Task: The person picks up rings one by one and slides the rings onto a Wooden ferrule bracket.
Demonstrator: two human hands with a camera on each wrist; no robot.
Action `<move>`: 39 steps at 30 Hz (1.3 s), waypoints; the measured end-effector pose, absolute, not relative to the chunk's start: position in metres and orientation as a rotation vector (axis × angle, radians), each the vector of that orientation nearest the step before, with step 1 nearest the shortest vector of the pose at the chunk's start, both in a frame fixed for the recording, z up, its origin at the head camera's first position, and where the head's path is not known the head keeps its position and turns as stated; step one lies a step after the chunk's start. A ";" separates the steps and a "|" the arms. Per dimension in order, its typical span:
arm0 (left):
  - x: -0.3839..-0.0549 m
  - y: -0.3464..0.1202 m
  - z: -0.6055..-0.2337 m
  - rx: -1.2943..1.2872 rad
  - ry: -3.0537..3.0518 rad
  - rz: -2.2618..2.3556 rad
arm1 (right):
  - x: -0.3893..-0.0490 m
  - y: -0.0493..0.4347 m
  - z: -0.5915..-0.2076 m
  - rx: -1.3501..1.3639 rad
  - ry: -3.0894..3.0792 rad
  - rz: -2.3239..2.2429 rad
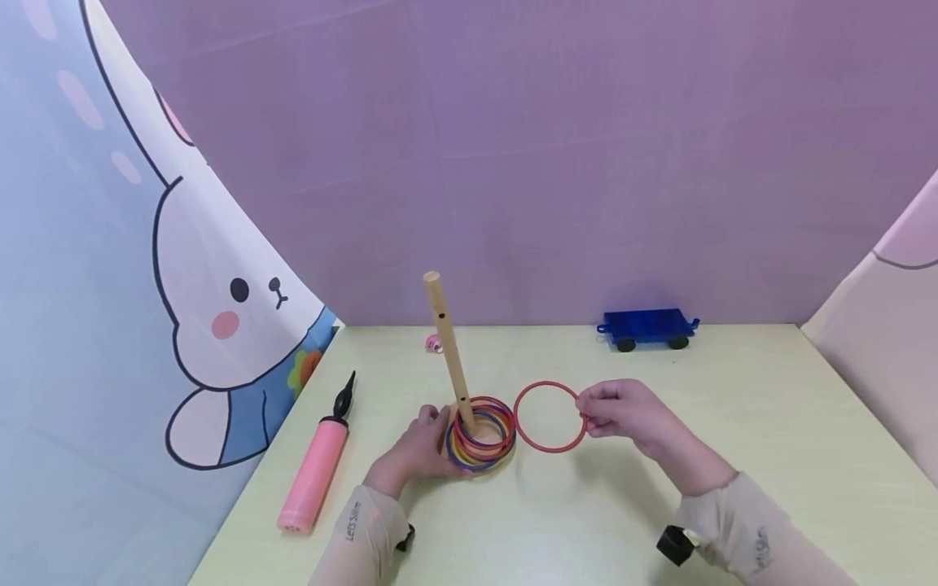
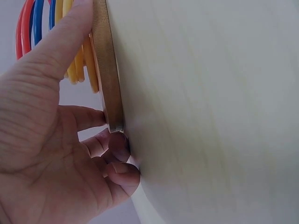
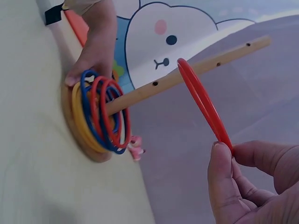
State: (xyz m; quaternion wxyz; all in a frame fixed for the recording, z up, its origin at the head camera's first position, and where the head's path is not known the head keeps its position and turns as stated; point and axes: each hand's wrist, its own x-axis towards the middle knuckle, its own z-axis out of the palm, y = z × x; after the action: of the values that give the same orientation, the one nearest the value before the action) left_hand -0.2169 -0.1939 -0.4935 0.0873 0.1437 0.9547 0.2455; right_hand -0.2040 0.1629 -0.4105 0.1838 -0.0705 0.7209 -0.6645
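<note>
A wooden peg [image 1: 450, 350] rises from a round wooden base [image 2: 111, 74]. Red, blue and yellow rings [image 1: 479, 435] lie stacked loosely around its foot. My left hand [image 1: 421, 449] grips the base at its edge, thumb on one side and fingers on the other, as the left wrist view shows. Between thumb and fingers, my right hand [image 1: 623, 413] pinches a single red ring [image 3: 205, 105]. That ring is held up to the right of the peg, apart from it, and the peg does not pass through it.
A pink hand pump [image 1: 315, 476] with a black nozzle lies at the left. Near the back edge stand a small pink figure [image 1: 434, 343] and a blue toy wagon [image 1: 648, 327]. A purple cloth [image 1: 513, 163] hangs behind the pale table [image 1: 769, 439].
</note>
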 end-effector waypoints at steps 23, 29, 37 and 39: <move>-0.217 -0.194 -0.497 0.434 2.851 0.753 | -0.204 0.123 -0.320 -0.453 2.038 -1.981; -0.217 -0.194 -0.498 0.420 2.847 0.744 | -0.206 0.107 -0.297 -0.473 2.018 -2.024; -0.219 -0.194 -0.500 0.415 2.845 0.739 | -0.209 0.086 -0.274 -0.459 1.998 -2.086; -0.219 -0.194 -0.500 0.414 2.847 0.733 | -0.211 0.081 -0.270 -0.454 1.984 -2.117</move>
State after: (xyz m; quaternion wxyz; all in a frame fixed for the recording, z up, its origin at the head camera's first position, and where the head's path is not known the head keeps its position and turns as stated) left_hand -0.2194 -0.1940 -0.5003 0.0862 0.1391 0.9554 0.2458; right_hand -0.2106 0.0811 -0.2695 0.1022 -0.1539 0.6719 -0.7172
